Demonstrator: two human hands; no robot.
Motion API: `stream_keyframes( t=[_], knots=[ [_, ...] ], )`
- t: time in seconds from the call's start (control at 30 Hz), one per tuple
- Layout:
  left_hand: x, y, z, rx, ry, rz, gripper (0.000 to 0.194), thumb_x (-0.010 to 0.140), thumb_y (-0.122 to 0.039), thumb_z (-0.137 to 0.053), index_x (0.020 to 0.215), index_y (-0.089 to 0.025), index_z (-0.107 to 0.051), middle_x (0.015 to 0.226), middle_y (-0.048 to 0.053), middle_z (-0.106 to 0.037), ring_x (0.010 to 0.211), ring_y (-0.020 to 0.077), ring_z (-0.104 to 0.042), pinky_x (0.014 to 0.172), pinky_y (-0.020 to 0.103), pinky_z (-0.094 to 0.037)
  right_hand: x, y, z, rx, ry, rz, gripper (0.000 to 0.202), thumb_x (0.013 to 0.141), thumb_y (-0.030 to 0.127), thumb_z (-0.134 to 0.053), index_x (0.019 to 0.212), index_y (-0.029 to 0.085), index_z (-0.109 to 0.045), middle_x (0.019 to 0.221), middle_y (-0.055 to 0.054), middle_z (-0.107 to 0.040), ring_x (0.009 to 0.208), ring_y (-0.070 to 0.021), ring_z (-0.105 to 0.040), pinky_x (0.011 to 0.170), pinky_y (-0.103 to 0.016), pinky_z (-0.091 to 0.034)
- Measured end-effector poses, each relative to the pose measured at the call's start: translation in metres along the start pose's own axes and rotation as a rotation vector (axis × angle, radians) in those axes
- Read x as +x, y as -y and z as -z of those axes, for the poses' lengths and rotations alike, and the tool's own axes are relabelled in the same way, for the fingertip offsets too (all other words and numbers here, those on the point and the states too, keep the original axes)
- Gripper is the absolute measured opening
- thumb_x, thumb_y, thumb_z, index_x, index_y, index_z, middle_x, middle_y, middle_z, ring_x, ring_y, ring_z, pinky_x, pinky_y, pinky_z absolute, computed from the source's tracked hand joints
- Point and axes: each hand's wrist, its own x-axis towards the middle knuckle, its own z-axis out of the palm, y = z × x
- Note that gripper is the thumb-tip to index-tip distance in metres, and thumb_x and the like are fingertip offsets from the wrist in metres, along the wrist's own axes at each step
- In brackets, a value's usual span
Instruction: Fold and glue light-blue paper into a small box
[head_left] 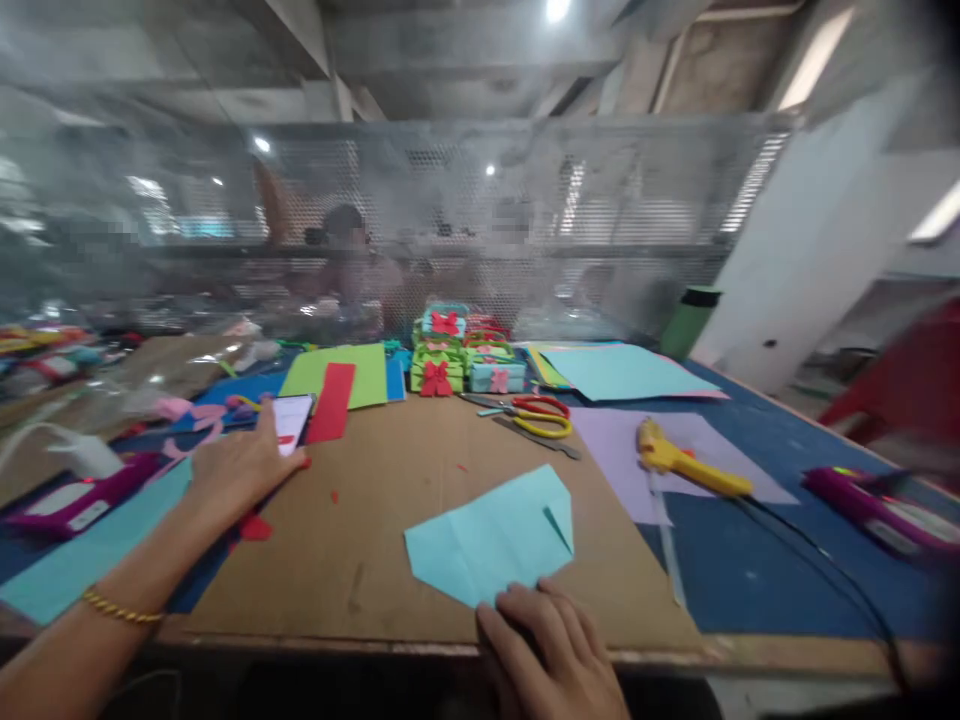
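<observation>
My left hand (244,460) reaches to a phone (292,422) at the left of the brown cardboard (352,540), its fingers apart with one on the lit screen. A folded light blue paper (491,535) lies on the cardboard near the front edge. The fingertips of my right hand (551,650) rest at the paper's lower edge, fingers somewhat curled and spread, not gripping it. Just right of the phone is a red paper strip (332,402), partly over a green sheet (367,375).
Scissors (536,415) lie behind the blue paper. A yellow glue gun (694,468) with a cord rests on a lilac sheet (607,450). Small gift boxes with bows (439,375) stand at the back. Purple power strips (877,510) lie on both sides; a green bottle (688,322) stands back right.
</observation>
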Motion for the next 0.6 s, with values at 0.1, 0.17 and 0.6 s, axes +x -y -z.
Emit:
stream_keyframes(
  t=[0.1,0.17,0.6],
  knots=[
    [-0.005,0.002,0.007,0.041,-0.093,-0.054,0.082,0.093,-0.065,-0.039,0.149,-0.005,-0.034,0.084,0.016,-0.074,0.083,0.0399,-0.070,0.066,0.048,-0.054,0.005,0.010,0.002,0.051,-0.008,-0.117,0.024,0.098,0.018,-0.050,0.113,0.021,-0.068,0.098,-0.005,-0.071,0.098,-0.0192,-0.066,0.100,-0.038,-0.047],
    [-0.024,-0.007,0.021,0.073,-0.228,-0.106,0.079,0.094,-0.064,-0.042,0.144,-0.003,-0.041,0.087,0.018,-0.073,0.083,0.0395,-0.069,0.069,0.051,-0.054,0.006,0.015,0.004,0.087,-0.005,-0.152,0.027,0.100,0.019,-0.044,0.114,0.021,-0.068,0.099,-0.007,-0.070,0.098,-0.0199,-0.064,0.100,-0.040,-0.046],
    [-0.187,-0.130,0.038,-0.746,-0.483,-0.820,0.029,0.100,-0.021,-0.051,0.124,-0.010,-0.062,0.113,0.011,-0.072,0.107,0.0248,-0.063,0.098,0.042,-0.039,0.012,0.011,0.013,0.149,0.057,-0.092,0.030,0.101,0.021,-0.043,0.120,0.018,-0.066,0.105,-0.008,-0.069,0.102,-0.0201,-0.060,0.102,-0.038,-0.042]
  ],
)
